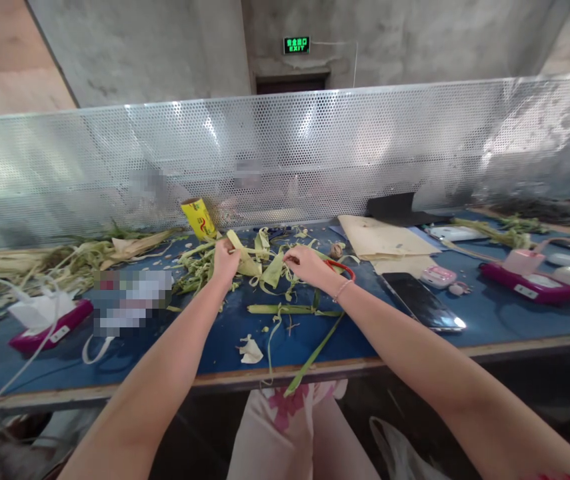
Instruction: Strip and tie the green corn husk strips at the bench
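My left hand (225,261) is closed on a pale green leaf strip (245,257) above the blue table (345,341). To its right, my right hand (305,264) has its fingers pinched together at the edge of a curled leaf piece (273,272); what lies between the fingertips is too small to make out. Leaf scraps and thin stalks (199,270) lie around both hands. Nearer the table's front edge is a green stalk (285,310), with a long green blade (315,357) hanging over the edge and a crumpled white scrap (251,350) to the left.
A yellow packet (199,218) stands behind my left hand. Rightward are brown paper (387,239), a black phone (422,301), a pink case (437,276) and a magenta power strip (529,283). Another magenta strip (52,327) with cables lies left. A perforated metal screen (275,153) borders the back.
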A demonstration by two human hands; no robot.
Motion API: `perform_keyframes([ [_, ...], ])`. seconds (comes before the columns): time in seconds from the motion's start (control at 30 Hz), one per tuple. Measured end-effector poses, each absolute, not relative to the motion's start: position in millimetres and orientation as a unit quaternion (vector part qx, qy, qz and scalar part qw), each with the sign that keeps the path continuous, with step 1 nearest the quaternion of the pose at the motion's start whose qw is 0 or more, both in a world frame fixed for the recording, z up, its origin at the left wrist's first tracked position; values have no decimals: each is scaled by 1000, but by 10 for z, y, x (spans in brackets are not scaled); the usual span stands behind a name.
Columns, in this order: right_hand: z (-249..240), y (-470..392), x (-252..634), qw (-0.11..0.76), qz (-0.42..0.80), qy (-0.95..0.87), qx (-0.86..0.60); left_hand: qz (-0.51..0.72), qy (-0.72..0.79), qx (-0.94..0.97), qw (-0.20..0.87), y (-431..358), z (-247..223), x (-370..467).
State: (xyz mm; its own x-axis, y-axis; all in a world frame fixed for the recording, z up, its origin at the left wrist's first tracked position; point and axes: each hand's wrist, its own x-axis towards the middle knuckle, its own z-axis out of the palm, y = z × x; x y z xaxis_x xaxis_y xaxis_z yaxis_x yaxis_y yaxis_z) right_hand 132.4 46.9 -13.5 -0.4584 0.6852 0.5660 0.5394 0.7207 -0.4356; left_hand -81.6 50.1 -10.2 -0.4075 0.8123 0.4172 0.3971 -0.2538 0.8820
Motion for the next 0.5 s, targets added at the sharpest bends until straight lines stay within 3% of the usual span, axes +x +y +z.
perform_keyframes([
  [0.2, -123, 443, 1286, 401, 96, -847, -337, 736, 520, 430, -59, 414, 59, -881],
  [0.5, -139, 425, 1275, 398, 111, -855, -314, 787, 499, 352, -85, 370, 232, -923],
])
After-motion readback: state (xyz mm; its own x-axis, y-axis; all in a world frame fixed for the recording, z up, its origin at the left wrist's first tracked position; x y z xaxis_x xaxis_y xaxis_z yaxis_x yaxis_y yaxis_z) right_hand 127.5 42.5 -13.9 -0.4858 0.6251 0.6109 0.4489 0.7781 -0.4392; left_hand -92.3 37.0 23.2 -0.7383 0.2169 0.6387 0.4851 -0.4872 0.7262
